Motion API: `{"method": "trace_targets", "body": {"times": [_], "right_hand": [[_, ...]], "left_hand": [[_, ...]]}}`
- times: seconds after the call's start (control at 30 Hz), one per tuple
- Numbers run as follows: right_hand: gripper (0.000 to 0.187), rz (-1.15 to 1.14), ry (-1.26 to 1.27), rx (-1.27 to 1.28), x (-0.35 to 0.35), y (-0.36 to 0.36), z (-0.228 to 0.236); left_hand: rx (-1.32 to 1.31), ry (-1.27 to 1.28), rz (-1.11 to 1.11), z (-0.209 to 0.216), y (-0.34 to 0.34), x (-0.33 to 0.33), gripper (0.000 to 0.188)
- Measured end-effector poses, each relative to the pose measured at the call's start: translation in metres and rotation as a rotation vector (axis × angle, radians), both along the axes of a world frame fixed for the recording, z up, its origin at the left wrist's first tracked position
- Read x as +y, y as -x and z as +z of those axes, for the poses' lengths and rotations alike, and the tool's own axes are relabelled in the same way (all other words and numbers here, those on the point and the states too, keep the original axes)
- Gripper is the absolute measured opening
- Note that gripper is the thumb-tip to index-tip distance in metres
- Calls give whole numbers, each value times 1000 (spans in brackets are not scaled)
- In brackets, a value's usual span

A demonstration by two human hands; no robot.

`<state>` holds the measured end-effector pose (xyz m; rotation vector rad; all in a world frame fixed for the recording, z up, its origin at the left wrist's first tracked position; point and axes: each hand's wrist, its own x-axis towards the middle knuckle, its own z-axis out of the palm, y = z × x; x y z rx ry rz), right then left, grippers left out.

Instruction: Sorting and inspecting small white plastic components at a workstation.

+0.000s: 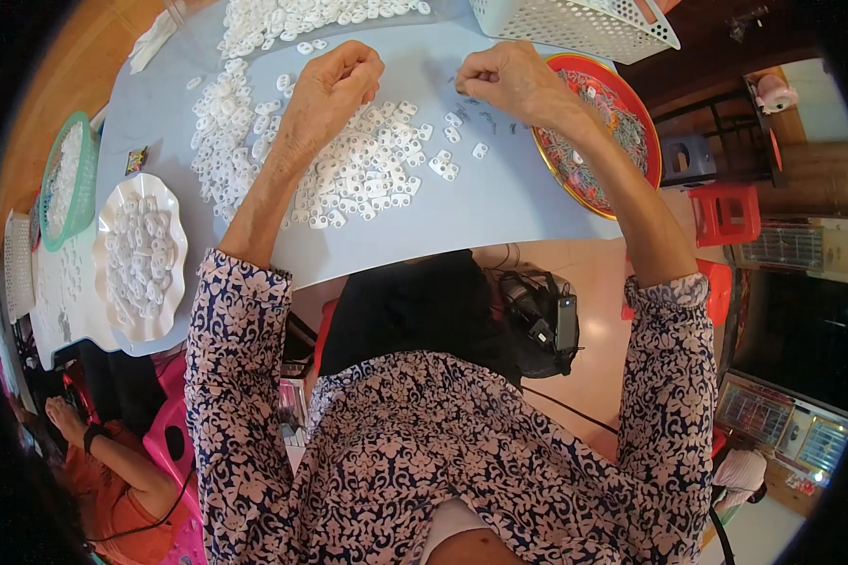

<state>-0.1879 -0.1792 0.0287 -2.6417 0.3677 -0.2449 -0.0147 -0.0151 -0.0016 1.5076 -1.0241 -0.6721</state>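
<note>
My left hand [334, 87] is closed above the table, its fingers curled in. Whatever it holds, if anything, is hidden. Beneath and beside it spread many small white oval plastic pieces with holes [363, 174]. Across from it my right hand [511, 79] pinches, thumb and fingers pressed together; what lies between them is too small to name. Next to its fingertips lie small grey metal-looking parts [488, 121] on the light blue table. A red round tray with a gold rim [652, 132] stands under my right forearm, holding many similar grey parts.
A larger heap of white pieces [301, 17] lies at the far side, beside a white perforated basket [575, 26]. At the left are a scalloped white dish [174, 273] of white pieces and a green basket [87, 193]. Another person's hand [66, 421] shows at lower left.
</note>
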Motion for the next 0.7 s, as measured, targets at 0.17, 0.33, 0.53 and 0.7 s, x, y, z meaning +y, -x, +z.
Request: {"method": "trace_targets", "body": {"times": [0.17,0.33,0.53,0.7], "right_hand": [[11,-84,37,-30,3,-2,-2],[11,-48,136,-140,-2,-11,-15],[10,-16,247,-3,5,-17,-11],[9,-18,102,-52,7,-16,-10]], "left_hand": [[0,21,-16,-1,-1,0,19],[-4,6,-14,1,2,0,19],[-5,-8,-24,1,1,1,18],[-19,-17,-58,-1,-1,2,17]]}}
